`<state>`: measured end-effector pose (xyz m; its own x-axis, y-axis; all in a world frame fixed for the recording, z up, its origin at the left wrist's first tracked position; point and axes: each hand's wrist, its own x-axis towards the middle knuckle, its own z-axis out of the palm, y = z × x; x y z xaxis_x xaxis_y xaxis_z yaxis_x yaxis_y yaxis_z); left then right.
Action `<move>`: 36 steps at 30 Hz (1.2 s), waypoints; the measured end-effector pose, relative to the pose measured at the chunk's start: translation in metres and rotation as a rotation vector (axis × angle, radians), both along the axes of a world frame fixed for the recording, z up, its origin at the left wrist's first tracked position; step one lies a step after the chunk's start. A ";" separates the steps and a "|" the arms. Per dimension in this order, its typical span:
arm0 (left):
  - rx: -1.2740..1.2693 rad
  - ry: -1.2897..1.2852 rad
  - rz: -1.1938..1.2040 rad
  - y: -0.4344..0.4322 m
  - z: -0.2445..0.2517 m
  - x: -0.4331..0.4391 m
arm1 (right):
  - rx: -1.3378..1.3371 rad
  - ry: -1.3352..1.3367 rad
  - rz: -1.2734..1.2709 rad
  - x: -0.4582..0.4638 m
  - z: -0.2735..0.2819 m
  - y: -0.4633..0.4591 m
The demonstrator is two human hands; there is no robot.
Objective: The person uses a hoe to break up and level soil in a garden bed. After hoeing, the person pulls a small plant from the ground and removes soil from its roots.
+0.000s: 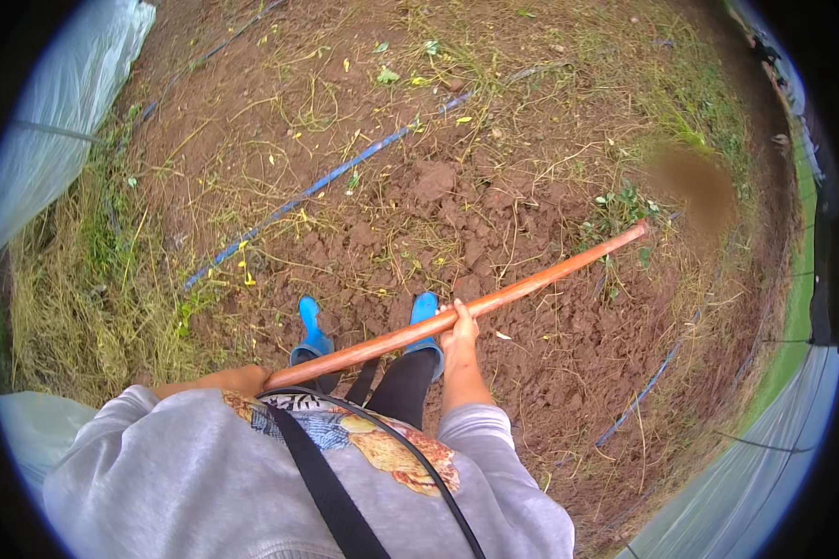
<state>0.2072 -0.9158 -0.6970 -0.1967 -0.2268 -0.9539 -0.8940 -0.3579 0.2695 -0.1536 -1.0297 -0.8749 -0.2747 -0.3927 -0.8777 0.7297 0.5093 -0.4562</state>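
A long orange-brown wooden tool handle [531, 282] slants across my body, its far end up to the right. My right hand [459, 325] grips it around the middle, above the right blue boot [424, 307]. At the near end, by my waist, my left hand [252, 379] is closed on the same handle, partly hidden by the sleeve. The far end meets the soil beside a small leafy plant [626, 206]; any tool head there cannot be made out. Broken reddish-brown soil [475, 230] lies before my boots.
A blue hose or drip line [349, 165] crosses the ground ahead, and another blue length [640, 398] lies at right. Dry stems and weeds [77, 314] cover the left edge. Plastic sheeting [70, 105] rises at left, with more sheeting [762, 447] at lower right. A brown blur [696, 189] hides some ground.
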 end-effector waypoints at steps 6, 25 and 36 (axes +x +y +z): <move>-0.140 -0.169 -0.186 -0.111 0.139 -0.042 | -0.371 -0.429 -0.204 0.013 0.059 -0.069; -1.386 -0.631 -0.905 -0.210 0.341 -0.186 | -0.527 -0.376 -0.509 -0.174 0.181 -0.255; -0.234 -0.265 -0.301 0.080 0.055 0.048 | -0.208 -0.079 -0.115 -0.119 0.056 -0.079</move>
